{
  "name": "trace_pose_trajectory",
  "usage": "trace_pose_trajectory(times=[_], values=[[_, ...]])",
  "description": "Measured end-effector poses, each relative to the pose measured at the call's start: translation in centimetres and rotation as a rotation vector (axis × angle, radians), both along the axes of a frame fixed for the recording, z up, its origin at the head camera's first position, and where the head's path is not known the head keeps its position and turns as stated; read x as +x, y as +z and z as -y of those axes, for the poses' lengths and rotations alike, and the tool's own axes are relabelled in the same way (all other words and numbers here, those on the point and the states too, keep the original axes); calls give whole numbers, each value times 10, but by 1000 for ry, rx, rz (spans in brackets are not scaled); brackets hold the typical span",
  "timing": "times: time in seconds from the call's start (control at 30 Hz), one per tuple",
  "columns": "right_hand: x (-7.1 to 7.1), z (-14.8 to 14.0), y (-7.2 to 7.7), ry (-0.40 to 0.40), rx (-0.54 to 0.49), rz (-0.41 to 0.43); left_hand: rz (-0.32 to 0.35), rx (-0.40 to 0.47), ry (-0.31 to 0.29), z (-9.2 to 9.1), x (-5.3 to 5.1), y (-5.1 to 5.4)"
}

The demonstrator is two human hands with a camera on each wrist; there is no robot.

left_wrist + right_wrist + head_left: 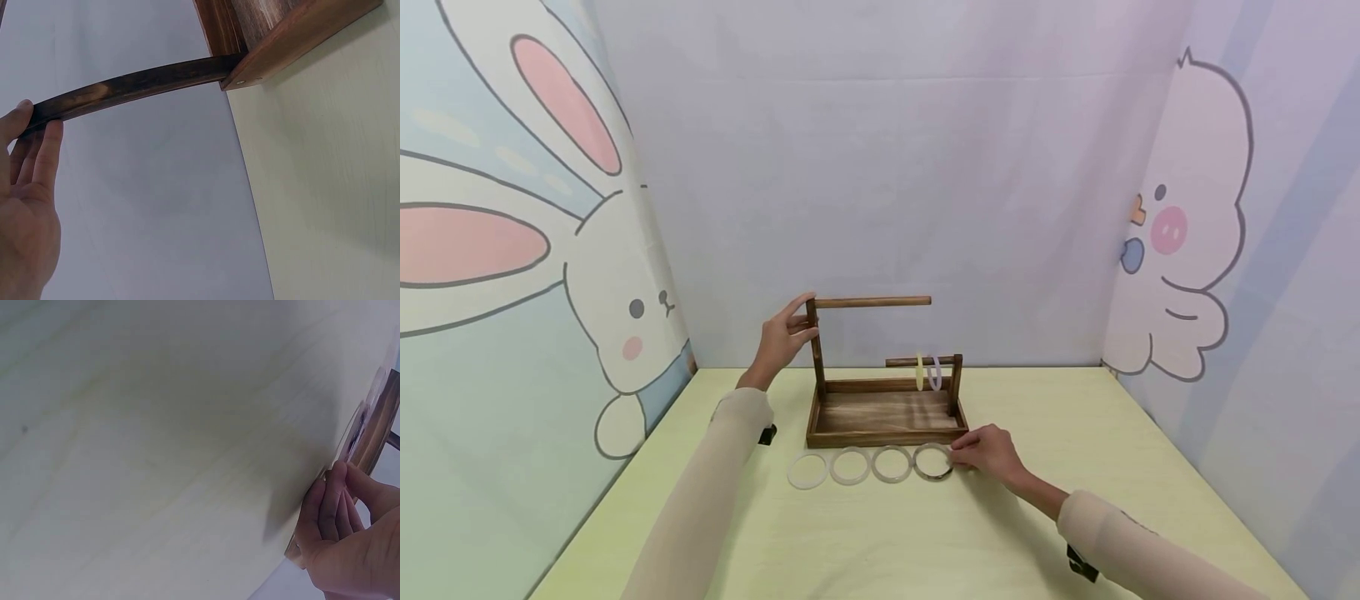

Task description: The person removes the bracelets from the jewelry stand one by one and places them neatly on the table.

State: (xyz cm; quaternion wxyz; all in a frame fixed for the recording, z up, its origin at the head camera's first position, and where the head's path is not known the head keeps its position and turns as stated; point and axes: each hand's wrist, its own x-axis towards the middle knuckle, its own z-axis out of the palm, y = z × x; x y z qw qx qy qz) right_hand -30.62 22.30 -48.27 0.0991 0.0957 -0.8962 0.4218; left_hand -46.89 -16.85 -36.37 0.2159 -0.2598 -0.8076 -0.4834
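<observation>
While the left hand grips the upper end of the tall post between thumb and fingers, the right hand pinches the right edge of the patterned ring, which lies flat on the table. Six rings are visible in all: four in a row on the table and two hanging. Leftward from the right hand's grip, the row runs from the patterned ring through three pale rings, set side by side. Beyond the same grip and slightly to its left, one yellow ring and one purple ring encircle the short bar, the purple one nearer the short post. The wooden stand has two posts and two horizontal bars; the long bar extends rightward from just beside the left hand's grip, higher than the short bar. One shallow rectangular tray forms the base, below and right of the left hand's grip; it holds the foot of one post at either end, and both hanging rings are suspended over its right-hand part.
</observation>
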Motion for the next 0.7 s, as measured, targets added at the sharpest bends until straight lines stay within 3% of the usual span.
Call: trace_pose_trajectory(times=[0.7], values=[[-1,-7,-4,47,-65,38,10,11,-8,0,-1,-1]])
